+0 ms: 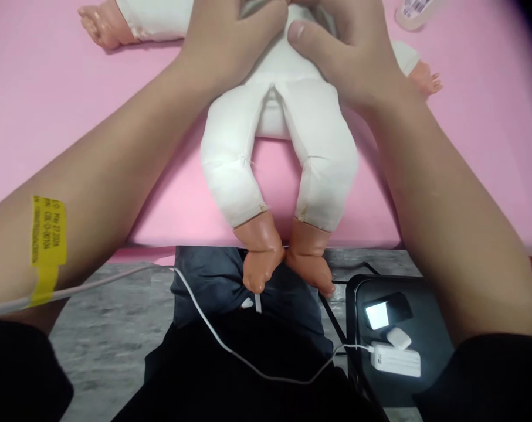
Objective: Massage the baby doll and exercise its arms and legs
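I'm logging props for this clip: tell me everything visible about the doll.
The doll lies on its back on the pink pad, its head out of view. Its cloth body is white and soft-looking; hands and bare feet look like plastic. Legs bend outward, feet overhanging the pad's edge. The left hand and right hand press its torso.

- A pink padded surface (pixel 50 88) fills the upper part of the view; its near edge runs across just above the grey floor (pixel 111 328).
- A baby doll (pixel 283 135) in white cloth lies on its back on the surface, its bare feet sticking out over the near edge.
- A small clear labelled item (pixel 413 12) lies on the surface at the far right, cut by the picture's top edge.
- A black stand (pixel 424 316) beside the surface carries a white power bank (pixel 395 358) and a lit phone (pixel 382 313).
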A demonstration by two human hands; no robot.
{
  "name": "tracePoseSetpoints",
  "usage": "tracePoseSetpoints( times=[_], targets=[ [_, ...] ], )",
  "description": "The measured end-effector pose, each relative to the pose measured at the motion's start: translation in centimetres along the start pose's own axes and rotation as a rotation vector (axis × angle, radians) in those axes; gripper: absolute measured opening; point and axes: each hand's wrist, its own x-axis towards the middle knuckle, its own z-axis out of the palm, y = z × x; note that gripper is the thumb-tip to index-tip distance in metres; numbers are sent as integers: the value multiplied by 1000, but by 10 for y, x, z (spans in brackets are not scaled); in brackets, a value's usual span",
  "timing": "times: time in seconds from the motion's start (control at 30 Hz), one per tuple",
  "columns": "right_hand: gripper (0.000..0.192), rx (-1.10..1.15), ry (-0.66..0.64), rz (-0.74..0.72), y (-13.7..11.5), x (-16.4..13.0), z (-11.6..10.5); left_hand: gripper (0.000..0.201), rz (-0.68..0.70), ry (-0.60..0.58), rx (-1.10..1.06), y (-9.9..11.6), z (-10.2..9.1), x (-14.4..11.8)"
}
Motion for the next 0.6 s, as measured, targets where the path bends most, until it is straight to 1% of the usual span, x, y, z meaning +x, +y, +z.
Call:
tracePoseSetpoints(
  times=[0.07,0.1,0.13,0.2,0.23,0.3,0.4,0.6],
  targets=[
    [58,-48,10,0,3,-1,-1,52,-6,182,76,-2,-2,0],
    [58,-53,5,2,3,-1,-1,43,13,238,93,-4,-2,0],
    [57,-39,16,9,3,-1,0,35,14,254,88,-6,-3,-1],
    [55,1,37,8,0,-1,1,25,-10,244,54,-9,-4,-2],
    [53,15,29,35,-2,-1,1,23,-38,262,40,-10,-4,-3],
    [54,43,33,55,-4,-1,3,22,-56,265,5,-10,-3,-5],
    [59,71,34,77,-7,-1,6,19,-38,273,-24,-10,-3,-9],
    [53,82,34,112,-11,-1,7,20,-48,267,-49,-9,-3,-14]
  ],
)
